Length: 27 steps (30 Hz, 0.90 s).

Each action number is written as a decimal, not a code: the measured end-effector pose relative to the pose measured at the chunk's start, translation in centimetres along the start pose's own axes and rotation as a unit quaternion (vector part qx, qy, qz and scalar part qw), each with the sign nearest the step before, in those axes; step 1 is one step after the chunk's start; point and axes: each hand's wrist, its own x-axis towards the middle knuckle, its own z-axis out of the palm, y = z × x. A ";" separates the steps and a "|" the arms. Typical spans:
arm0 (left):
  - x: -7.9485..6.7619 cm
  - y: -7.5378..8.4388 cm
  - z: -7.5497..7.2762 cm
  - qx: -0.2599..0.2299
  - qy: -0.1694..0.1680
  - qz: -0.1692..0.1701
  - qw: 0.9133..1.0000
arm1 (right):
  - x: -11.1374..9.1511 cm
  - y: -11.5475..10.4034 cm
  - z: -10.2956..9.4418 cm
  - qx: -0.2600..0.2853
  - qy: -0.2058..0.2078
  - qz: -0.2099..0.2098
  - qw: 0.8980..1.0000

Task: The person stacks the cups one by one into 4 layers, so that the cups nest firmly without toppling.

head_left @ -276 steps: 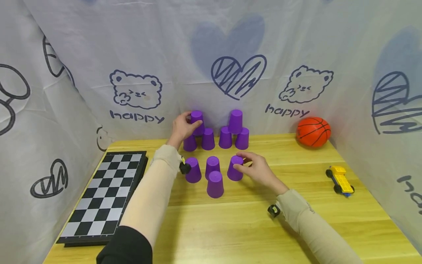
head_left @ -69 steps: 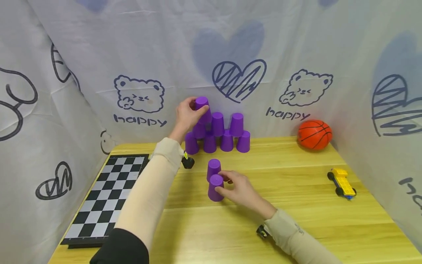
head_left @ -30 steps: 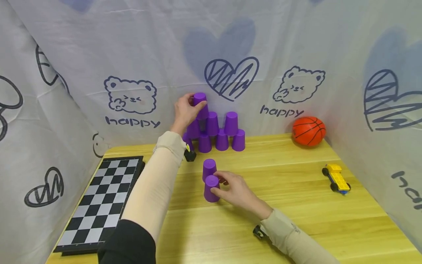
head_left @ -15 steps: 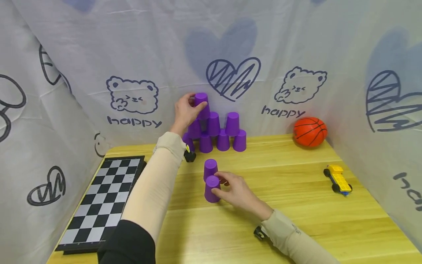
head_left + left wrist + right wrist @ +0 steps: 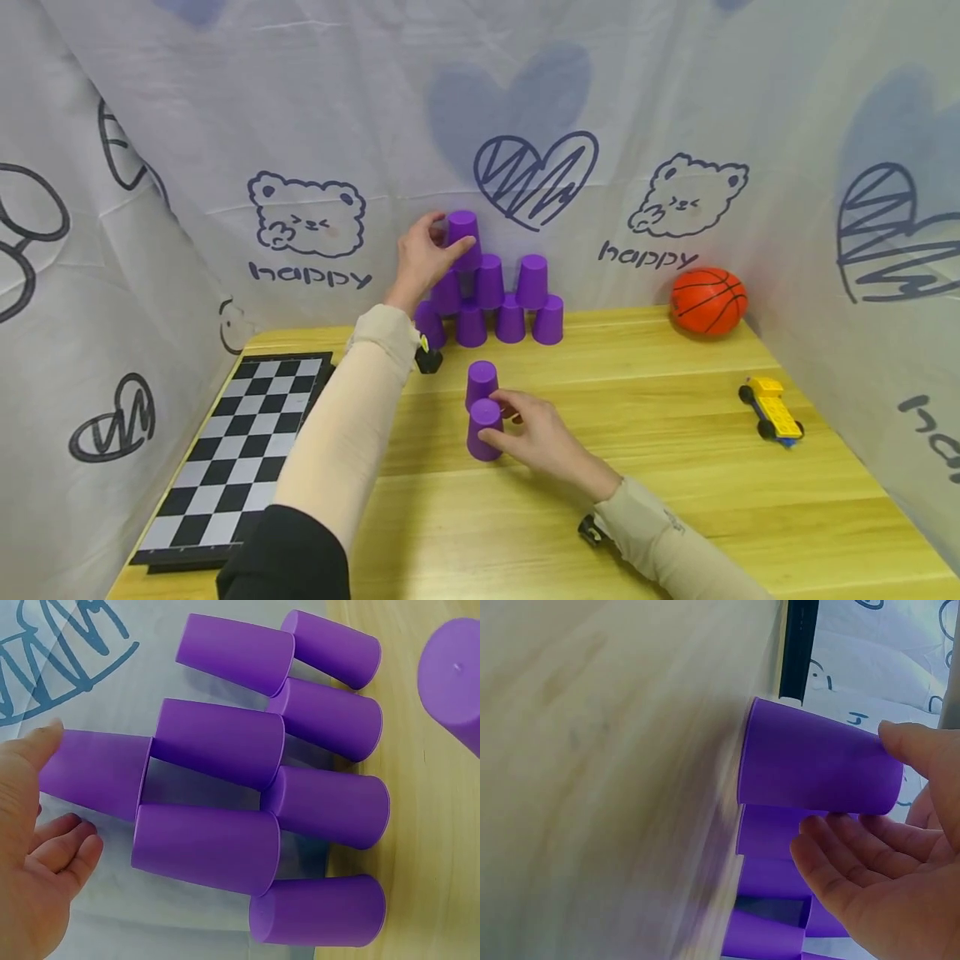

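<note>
Upside-down purple cups stand as a pyramid at the back: several in the bottom row (image 5: 510,322), three in the middle row (image 5: 489,283), one top cup (image 5: 462,233). My left hand (image 5: 423,257) is around the top cup, its thumb at the cup's side. In the left wrist view, the other visible fingers (image 5: 64,851) sit apart from that cup (image 5: 97,772). Two more cups stand nearer, one behind the other. My right hand (image 5: 543,437) holds the front cup (image 5: 483,437) between thumb and fingers; the rear cup (image 5: 482,382) stands just behind it.
A black-and-white chessboard (image 5: 240,450) lies along the table's left side. An orange basketball (image 5: 708,302) sits at the back right, with a yellow toy car (image 5: 772,411) nearer. A printed cloth (image 5: 412,125) hangs close behind the pyramid.
Since the first frame, two front cups have joined the pyramid, in its middle row and on top. My right hand has moved left onto the front cup. Lately my left fingers have loosened from the top cup.
</note>
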 end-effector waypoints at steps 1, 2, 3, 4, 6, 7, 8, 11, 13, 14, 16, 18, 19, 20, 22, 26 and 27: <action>-0.2 0.0 -0.1 -0.009 -0.002 -0.002 1.000 | 0.0 0.0 0.1 -0.001 -0.001 0.003 1.000; -0.3 0.0 -0.2 -0.022 -0.003 -0.005 1.000 | 0.0 0.0 0.1 -0.002 -0.002 0.006 1.000; -0.5 -0.1 -0.3 -0.038 -0.002 -0.008 0.999 | 0.0 -0.1 0.2 -0.004 -0.002 0.007 1.000; -0.7 -0.1 -0.4 -0.057 0.001 -0.010 0.998 | -0.1 -0.1 0.1 -0.005 -0.004 0.011 1.000; -1.3 0.0 -0.8 -0.103 0.009 -0.010 0.995 | -0.2 -0.4 -0.1 -0.004 -0.005 0.014 1.000; -1.6 0.1 -1.1 -0.127 0.014 -0.007 0.992 | -0.2 -0.6 -0.3 -0.002 -0.005 0.015 1.000; -1.9 0.1 -1.4 -0.140 0.021 -0.001 0.990 | -0.3 -0.8 -0.6 0.000 -0.003 0.014 1.000; -3.1 0.2 -2.6 -0.154 0.034 0.023 0.987 | -0.2 -1.7 -2.1 0.002 0.009 0.006 1.000; -3.9 0.0 -3.3 -0.148 0.041 0.045 0.987 | 0.0 -2.2 -3.3 -0.003 0.023 -0.005 1.000; -4.3 -0.2 -3.6 -0.145 0.043 0.057 0.987 | 0.2 -2.5 -4.0 -0.007 0.031 -0.011 0.999; -5.3 -0.7 -4.0 -0.136 0.044 0.076 0.987 | 0.6 -3.0 -5.5 -0.010 0.044 -0.021 0.999; -6.6 -1.3 -4.1 -0.132 0.040 0.090 0.986 | 1.3 -3.3 -7.0 -0.014 0.056 -0.023 0.998; -7.2 -1.7 -4.0 -0.129 0.034 0.094 0.987 | 1.6 -3.4 -7.7 -0.015 0.062 -0.020 0.998; -7.8 -2.0 -3.8 -0.130 0.028 0.096 0.987 | 2.1 -3.5 -8.5 -0.015 0.067 -0.013 0.998; -9.1 -2.7 -3.4 -0.127 0.011 0.090 0.988 | 3.1 -3.4 -9.9 -0.011 0.078 0.003 0.997; -11.5 -3.9 -2.1 -0.122 -0.035 0.071 0.989 | 5.7 -3.0 -12.1 -0.006 0.094 0.031 0.995; -12.1 -4.2 -1.7 -0.118 -0.048 0.065 0.990 | 6.5 -2.9 -12.5 -0.005 0.099 0.033 0.995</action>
